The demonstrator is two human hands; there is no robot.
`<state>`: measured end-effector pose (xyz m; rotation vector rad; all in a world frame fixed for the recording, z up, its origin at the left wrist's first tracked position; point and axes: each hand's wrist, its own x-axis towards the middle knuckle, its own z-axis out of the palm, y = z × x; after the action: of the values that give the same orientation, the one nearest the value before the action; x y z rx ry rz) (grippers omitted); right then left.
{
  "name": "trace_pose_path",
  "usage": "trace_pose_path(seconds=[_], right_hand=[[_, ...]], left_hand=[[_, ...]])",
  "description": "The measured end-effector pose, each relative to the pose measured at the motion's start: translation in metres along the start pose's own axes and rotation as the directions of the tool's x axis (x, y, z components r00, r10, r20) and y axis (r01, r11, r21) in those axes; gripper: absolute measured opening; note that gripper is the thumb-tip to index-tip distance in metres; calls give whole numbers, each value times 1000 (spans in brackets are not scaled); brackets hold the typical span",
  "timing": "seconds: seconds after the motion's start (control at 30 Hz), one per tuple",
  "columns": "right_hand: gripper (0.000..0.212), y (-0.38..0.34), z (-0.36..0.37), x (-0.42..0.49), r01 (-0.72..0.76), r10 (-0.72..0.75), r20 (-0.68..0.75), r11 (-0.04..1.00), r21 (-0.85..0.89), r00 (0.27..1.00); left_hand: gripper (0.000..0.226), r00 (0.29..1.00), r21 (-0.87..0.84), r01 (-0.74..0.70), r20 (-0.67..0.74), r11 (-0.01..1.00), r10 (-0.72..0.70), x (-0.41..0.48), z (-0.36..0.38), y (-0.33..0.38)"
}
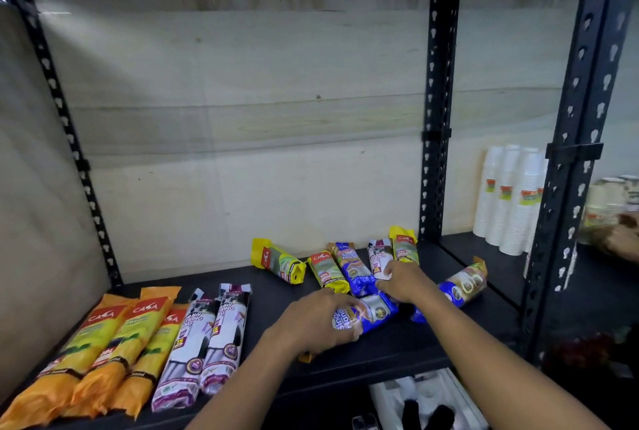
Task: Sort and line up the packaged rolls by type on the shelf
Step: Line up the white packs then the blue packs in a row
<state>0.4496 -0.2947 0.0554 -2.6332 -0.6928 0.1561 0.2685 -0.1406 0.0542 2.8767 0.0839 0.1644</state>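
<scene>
The left hand (318, 320) lay curled over a blue roll (371, 314) near the front of the dark shelf (397, 350), with its fingers wrapped round the roll's near end. Just behind it, the right hand (404, 281) reached to a loose white roll (379, 258). Its bent fingers seemed to pinch that roll's lower end, though the grip was partly hidden.

Around the hands lay an unsorted cluster: 3 yellow rolls (280, 262), a second blue roll (351, 269) between 2 of them, and a third blue roll (463, 286) just beside the right wrist.

At the shelf's left end, 3 orange rolls (114, 343) lay side by side, touching. 2 purple-and-white rolls (221, 336) were lined up just beside them. Stacks of white cups (508, 198) stood in the next bay to the right.
</scene>
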Motion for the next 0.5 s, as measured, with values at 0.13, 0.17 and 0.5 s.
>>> trace_pose_path(seconds=[0.13, 0.17, 0.5], right_hand=[[51, -5, 3, 0, -8, 8, -38, 1000, -4, 999], [51, -5, 4, 0, -14, 14, -46, 1000, -2, 999], [52, -3, 2, 3, -57, 60, -34, 994, 91, 998]], left_hand=[[63, 999, 4, 33, -26, 999, -33, -2, 8, 0], [62, 999, 4, 37, -36, 999, -37, -2, 9, 0], [63, 994, 1, 3, -106, 1000, -3, -5, 19, 0]])
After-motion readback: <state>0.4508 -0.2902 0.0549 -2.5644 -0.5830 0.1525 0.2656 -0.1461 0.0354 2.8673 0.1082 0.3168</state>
